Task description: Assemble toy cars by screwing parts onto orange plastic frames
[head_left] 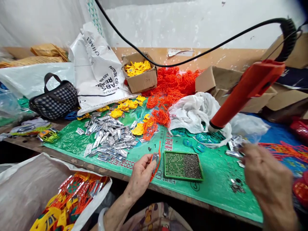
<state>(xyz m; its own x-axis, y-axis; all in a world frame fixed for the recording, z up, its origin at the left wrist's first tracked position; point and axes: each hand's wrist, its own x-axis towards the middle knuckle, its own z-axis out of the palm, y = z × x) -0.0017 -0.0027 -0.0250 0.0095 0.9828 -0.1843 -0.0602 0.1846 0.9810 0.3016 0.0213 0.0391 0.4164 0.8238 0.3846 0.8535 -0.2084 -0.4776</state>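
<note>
Between the thumb and fingers of my left hand (pixel 144 168) is an orange plastic piece (pixel 158 163) with a small silver plate against it. Beside it on the green sheet lies a green screw tray (pixel 166 176), its right half crowded with small dark screws. My right hand (pixel 267 183) is at the far right, smeared by motion. Its fingertips are close to some silver metal parts (pixel 233 152), and I cannot make out whether it holds anything. Above hangs a red electric screwdriver (pixel 243 96), pointing down and left, on a black cable.
Silver plates (pixel 108 138) form a heap left of centre, with yellow plastic parts (pixel 128 104) behind. Orange netting (pixel 168 83) is piled near a small carton (pixel 141 81). A white plastic bag (pixel 192 110) lies behind the tray. At lower left, an open sack (pixel 26 186) holds assembled pieces.
</note>
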